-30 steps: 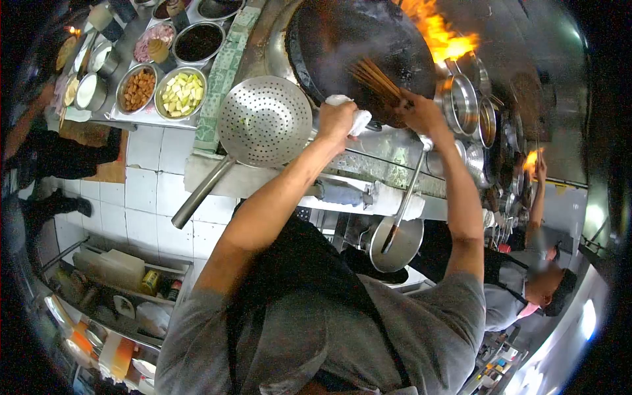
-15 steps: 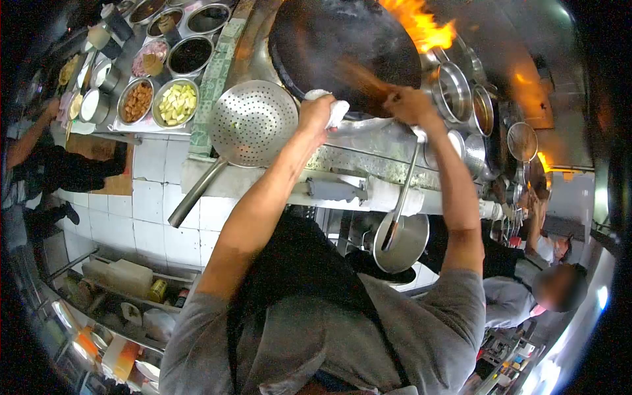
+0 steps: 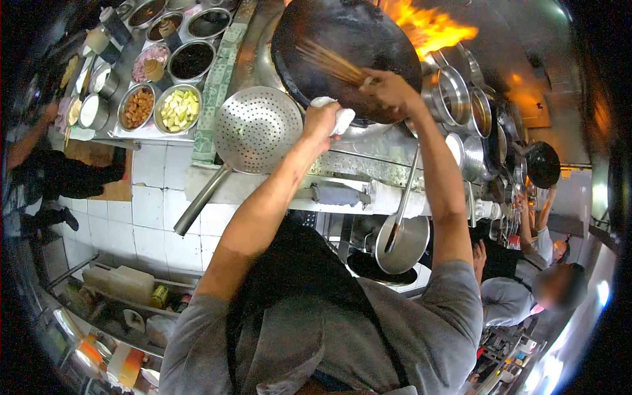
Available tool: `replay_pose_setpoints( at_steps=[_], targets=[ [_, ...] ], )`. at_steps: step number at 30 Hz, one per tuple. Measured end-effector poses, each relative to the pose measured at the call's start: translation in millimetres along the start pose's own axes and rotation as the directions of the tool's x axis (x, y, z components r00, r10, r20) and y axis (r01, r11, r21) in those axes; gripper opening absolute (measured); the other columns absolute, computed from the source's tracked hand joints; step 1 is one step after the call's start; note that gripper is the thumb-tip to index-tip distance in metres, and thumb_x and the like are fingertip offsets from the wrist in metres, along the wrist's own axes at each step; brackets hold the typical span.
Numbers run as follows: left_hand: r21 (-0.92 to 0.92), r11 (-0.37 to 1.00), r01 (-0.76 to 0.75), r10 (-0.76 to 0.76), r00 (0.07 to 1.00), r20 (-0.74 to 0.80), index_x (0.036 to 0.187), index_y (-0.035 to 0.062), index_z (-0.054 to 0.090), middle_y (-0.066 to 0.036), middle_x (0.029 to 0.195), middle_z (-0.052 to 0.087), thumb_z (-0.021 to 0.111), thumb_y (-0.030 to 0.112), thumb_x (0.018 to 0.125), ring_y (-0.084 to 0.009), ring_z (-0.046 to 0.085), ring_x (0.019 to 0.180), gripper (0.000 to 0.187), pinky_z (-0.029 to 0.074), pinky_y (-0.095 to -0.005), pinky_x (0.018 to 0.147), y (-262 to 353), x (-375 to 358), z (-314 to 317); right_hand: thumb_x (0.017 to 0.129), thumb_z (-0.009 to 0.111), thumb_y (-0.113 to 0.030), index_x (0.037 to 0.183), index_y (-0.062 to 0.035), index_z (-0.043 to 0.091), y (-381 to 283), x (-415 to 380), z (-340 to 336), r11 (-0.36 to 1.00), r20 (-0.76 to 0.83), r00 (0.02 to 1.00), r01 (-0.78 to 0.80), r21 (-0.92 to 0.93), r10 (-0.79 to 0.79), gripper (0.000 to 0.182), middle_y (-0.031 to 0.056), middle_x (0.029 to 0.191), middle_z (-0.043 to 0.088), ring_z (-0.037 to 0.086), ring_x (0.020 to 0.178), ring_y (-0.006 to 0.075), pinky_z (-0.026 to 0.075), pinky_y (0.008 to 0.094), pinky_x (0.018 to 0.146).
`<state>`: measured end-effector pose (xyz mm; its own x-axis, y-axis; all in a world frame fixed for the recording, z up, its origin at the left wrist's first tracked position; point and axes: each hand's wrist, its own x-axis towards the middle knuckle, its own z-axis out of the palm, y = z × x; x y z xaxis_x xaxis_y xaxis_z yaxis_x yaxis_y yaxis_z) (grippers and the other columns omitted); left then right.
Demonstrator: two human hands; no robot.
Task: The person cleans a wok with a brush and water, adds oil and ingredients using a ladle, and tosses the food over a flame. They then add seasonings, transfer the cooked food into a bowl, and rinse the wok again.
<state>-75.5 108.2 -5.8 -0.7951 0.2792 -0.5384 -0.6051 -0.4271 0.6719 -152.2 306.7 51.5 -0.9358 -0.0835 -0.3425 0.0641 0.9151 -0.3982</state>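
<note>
My left hand (image 3: 321, 124) is closed on a folded white cloth (image 3: 343, 121) at the near rim of a large black wok (image 3: 355, 29). A bamboo wok brush (image 3: 326, 60) is gripped in my right hand (image 3: 393, 93). Its splayed bristles point left over the inside of the wok, which looks dark with some haze. To the left of the wok lies a perforated strainer (image 3: 258, 128) with its handle toward me. A long-handled ladle (image 3: 407, 191) leans below my right forearm, its lower end over a metal pot (image 3: 405, 243).
Flames (image 3: 431, 29) rise at the wok's far right edge. Metal bowls (image 3: 454, 99) crowd the right side. Pans of cut yellow-green pieces (image 3: 178, 110) and brown chunks (image 3: 139, 107) stand left. A co-worker (image 3: 520, 289) is at the right; another person's arm shows far left.
My right hand has moved left and up with the brush, its bristles now further left over the wok. The wok appears more tilted. At far right, a co-worker's dark wok has come up into view.
</note>
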Motion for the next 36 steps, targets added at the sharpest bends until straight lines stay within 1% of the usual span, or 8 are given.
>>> replay_pose_setpoints(
  at_steps=[3,6,16,22,26,28,30,36],
  targets=[
    [-0.075,0.997,-0.032,0.033,0.999,0.019,0.077,0.0066,0.062,-0.008,0.066,0.062,0.057,0.017,0.080,-0.0174,0.056,0.047,0.012,0.034,-0.0320,0.031,-4,6,-1,0.080,0.065,-0.030,0.112,-0.0098,0.064,7,20,-31,0.872,-0.329,0.895,-0.398,-0.284,0.301,0.038,0.0161,0.106,0.067,0.064,0.098,0.0351,0.051,0.0445,0.085],
    [-0.069,0.996,-0.064,0.064,0.998,-0.001,0.080,0.0052,0.062,-0.008,0.069,0.064,0.059,0.018,0.081,-0.0187,0.059,0.049,0.014,0.037,-0.0335,0.030,1,-1,1,0.083,0.057,-0.033,0.123,-0.0079,0.044,24,42,-14,0.872,-0.690,0.649,-0.486,-0.051,0.321,0.049,0.0245,0.097,0.066,0.064,0.096,0.0406,0.051,0.0500,0.080],
    [-0.003,0.999,0.037,-0.037,0.999,0.025,0.084,0.0113,0.058,-0.005,0.069,0.062,0.054,0.021,0.084,-0.0156,0.054,0.048,0.010,0.034,-0.0324,0.035,-2,6,-1,0.081,0.064,-0.033,0.118,-0.0131,0.058,-8,-32,4,0.960,-0.042,0.998,0.034,-0.278,-0.048,0.043,0.0226,0.090,0.066,0.064,0.089,0.0385,0.051,0.0452,0.077],
    [-0.021,1.000,-0.002,0.003,0.999,0.048,0.082,0.0107,0.058,-0.006,0.068,0.061,0.054,0.020,0.084,-0.0158,0.053,0.048,0.010,0.032,-0.0316,0.033,-5,8,-2,0.083,0.061,-0.040,0.135,-0.0225,0.047,73,-122,-41,0.756,-0.651,0.681,-0.607,-0.246,0.335,0.056,0.0215,0.092,0.066,0.062,0.089,0.0429,0.049,0.0491,0.074],
    [-0.032,0.999,-0.016,0.019,0.997,0.079,0.091,0.0110,0.056,-0.006,0.071,0.062,0.052,0.019,0.087,-0.0157,0.054,0.048,0.010,0.032,-0.0304,0.033,-4,8,-3,0.085,0.061,-0.038,0.134,-0.0134,0.049,84,-221,6,0.843,-0.485,0.735,-0.538,0.010,0.474,0.057,0.0178,0.080,0.066,0.065,0.058,0.0255,0.049,0.0370,0.049],
    [-0.036,0.999,-0.011,0.012,0.999,0.049,0.089,0.0115,0.058,-0.005,0.072,0.061,0.052,0.021,0.088,-0.0154,0.054,0.050,0.011,0.032,-0.0299,0.035,-1,3,-2,0.083,0.063,-0.038,0.129,-0.0082,0.053,48,-251,38,0.743,-0.227,0.725,-0.544,0.390,0.650,0.055,0.0219,0.086,0.067,0.066,0.080,0.0383,0.052,0.0430,0.069],
    [-0.021,1.000,0.021,-0.020,1.000,0.023,0.089,0.0130,0.059,-0.003,0.073,0.062,0.053,0.022,0.088,-0.0150,0.055,0.055,0.011,0.034,-0.0293,0.038,-1,4,-4,0.084,0.065,-0.030,0.131,-0.0040,0.052,104,-258,99,0.867,-0.380,0.783,-0.405,0.289,0.492,0.055,0.0166,0.081,0.067,0.063,0.057,0.0152,0.048,0.0322,0.049],
    [-0.070,0.996,0.048,-0.040,0.992,0.117,0.091,0.0161,0.059,0.000,0.076,0.062,0.052,0.028,0.090,-0.0141,0.055,0.060,0.014,0.039,-0.0311,0.046,-14,39,-31,0.083,0.064,-0.030,0.116,-0.0054,0.061,151,-231,169,0.819,-0.427,0.701,-0.522,0.239,0.571,0.042,0.0208,0.086,0.067,0.065,0.081,0.0362,0.052,0.0423,0.071]
  ],
)
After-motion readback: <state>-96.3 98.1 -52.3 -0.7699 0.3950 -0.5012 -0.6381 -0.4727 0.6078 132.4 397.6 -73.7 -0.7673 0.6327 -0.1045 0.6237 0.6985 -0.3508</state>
